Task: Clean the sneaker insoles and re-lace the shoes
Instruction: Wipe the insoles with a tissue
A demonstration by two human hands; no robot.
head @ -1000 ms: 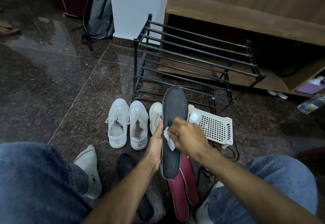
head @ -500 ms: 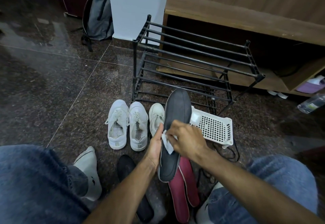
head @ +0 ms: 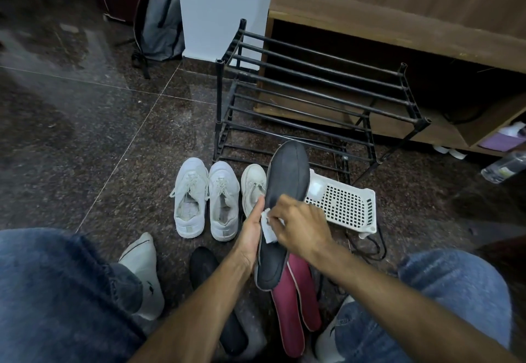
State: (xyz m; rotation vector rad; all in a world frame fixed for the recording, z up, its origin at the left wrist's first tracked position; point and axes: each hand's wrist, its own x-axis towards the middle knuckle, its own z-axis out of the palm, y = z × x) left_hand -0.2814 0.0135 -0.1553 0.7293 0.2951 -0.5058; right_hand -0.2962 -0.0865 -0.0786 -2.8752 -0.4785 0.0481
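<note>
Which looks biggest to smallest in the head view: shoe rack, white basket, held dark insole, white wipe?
1. Shoe rack, by far the largest.
2. White basket and dark insole: look alike in extent; the insole is lifted nearer the camera, so unranked.
3. White wipe, smallest, partly hidden under the right hand.

No readable text, label, brand or number anywhere in view.
</note>
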